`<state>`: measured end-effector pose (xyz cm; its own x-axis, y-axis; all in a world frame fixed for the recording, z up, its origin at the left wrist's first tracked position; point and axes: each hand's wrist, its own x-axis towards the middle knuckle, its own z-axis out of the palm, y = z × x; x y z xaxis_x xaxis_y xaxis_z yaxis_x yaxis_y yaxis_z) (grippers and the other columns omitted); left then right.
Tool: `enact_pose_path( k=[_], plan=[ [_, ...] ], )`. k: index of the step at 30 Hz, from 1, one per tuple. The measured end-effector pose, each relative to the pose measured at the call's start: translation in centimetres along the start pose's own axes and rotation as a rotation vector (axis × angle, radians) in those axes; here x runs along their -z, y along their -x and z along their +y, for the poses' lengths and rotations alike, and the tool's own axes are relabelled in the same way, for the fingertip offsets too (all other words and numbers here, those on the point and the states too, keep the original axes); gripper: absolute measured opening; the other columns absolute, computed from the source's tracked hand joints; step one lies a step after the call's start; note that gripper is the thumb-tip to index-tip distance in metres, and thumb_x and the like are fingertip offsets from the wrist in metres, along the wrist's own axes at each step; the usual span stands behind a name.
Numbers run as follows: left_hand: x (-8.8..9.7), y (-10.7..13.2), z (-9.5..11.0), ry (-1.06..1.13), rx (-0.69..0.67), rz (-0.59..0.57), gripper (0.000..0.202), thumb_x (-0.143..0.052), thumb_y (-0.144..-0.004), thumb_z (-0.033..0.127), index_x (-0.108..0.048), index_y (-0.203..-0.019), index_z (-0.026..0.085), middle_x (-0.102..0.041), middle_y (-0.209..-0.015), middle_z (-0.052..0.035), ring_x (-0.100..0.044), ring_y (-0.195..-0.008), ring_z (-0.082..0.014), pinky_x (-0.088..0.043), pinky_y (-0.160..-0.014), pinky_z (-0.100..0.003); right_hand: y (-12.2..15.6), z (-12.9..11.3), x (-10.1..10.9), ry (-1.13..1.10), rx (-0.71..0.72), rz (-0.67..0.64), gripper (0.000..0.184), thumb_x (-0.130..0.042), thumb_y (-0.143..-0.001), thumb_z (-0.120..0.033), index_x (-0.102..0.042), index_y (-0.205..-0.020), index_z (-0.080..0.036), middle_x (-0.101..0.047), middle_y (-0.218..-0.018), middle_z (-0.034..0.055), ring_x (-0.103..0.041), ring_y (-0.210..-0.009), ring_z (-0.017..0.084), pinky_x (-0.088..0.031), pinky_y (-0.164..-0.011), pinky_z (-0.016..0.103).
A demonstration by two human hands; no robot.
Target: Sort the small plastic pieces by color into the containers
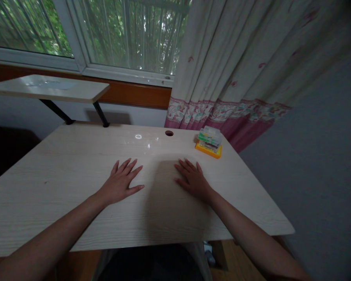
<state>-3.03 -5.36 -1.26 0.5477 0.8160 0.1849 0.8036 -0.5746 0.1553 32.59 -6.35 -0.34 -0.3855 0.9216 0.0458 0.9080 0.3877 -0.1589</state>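
My left hand [121, 182] lies flat and palm down on a pale wooden desk [61, 183], fingers stretched out and holding nothing. My right hand [193, 179] rests the same way a short gap to its right, fingers extended, empty. Near the desk's far right corner stands a small stack of plastic boxes [210, 141]: a clear one with green inside on top of a yellow-orange one. It is nearest to my right hand, a hand's length beyond it and apart from it.
A round cable hole [169, 133] sits at the desk's far edge. A raised shelf [46, 88] on black legs stands at the back left under the window [128, 35]. A patterned curtain [236, 70] hangs at the right beside a grey wall.
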Motion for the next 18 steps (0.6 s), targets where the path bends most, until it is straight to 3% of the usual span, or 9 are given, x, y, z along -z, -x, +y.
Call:
enact_pose_path(
  k=[8, 11, 14, 16, 18],
  plan=[
    [-0.2, 0.0, -0.1, -0.009, -0.004, -0.011, 0.075, -0.043, -0.089, 0.073, -0.037, -0.151, 0.032, -0.029, -0.161, -0.0101, -0.023, -0.148, -0.0371, -0.011, -0.118, -0.065, 0.1, -0.2, 0.0, -0.010, -0.003, 0.000, 0.066, -0.034, -0.095, -0.066, -0.033, -0.152, -0.033, -0.027, -0.162, 0.0037, -0.019, -0.151, 0.031, -0.011, -0.118, 0.068],
    [-0.4, 0.0, -0.2, 0.001, -0.006, 0.000, 0.074, -0.043, -0.089, 0.073, -0.037, -0.151, 0.033, -0.029, -0.161, -0.0092, -0.023, -0.148, -0.0369, -0.010, -0.118, -0.064, 0.0, 0.0, -0.1, -0.024, 0.020, 0.036, 0.061, -0.039, -0.095, -0.062, -0.041, -0.148, -0.032, -0.035, -0.159, 0.0038, -0.026, -0.149, 0.031, -0.014, -0.118, 0.067],
    [-0.4, 0.0, -0.3, 0.013, -0.006, 0.003, 0.073, -0.044, -0.089, 0.073, -0.037, -0.151, 0.034, -0.029, -0.161, -0.0087, -0.024, -0.148, -0.0367, -0.010, -0.118, -0.063, -0.5, 1.6, 1.7, -0.030, -0.049, 0.305, 0.046, -0.044, -0.096, -0.051, -0.056, -0.136, -0.032, -0.051, -0.149, 0.0049, -0.035, -0.144, 0.030, -0.015, -0.119, 0.062],
    [-0.4, 0.0, -0.3, 0.017, -0.003, 0.000, 0.074, -0.044, -0.089, 0.073, -0.038, -0.151, 0.033, -0.029, -0.161, -0.0093, -0.024, -0.148, -0.0365, -0.010, -0.118, -0.063, -1.1, 4.2, 4.1, -0.040, -0.179, 0.620, 0.044, -0.043, -0.096, -0.045, -0.055, -0.136, -0.030, -0.052, -0.146, 0.0060, -0.036, -0.143, 0.029, -0.016, -0.120, 0.059],
    [-0.3, -0.1, -0.3, 0.018, 0.000, -0.005, 0.074, -0.043, -0.089, 0.073, -0.038, -0.151, 0.032, -0.030, -0.161, -0.0102, -0.023, -0.148, -0.0367, -0.011, -0.118, -0.064, -1.5, 8.0, 6.6, -0.098, -0.305, 0.893, 0.049, -0.035, -0.098, -0.041, -0.048, -0.142, -0.023, -0.051, -0.144, 0.0107, -0.042, -0.138, 0.028, -0.027, -0.117, 0.055]
  ],
)
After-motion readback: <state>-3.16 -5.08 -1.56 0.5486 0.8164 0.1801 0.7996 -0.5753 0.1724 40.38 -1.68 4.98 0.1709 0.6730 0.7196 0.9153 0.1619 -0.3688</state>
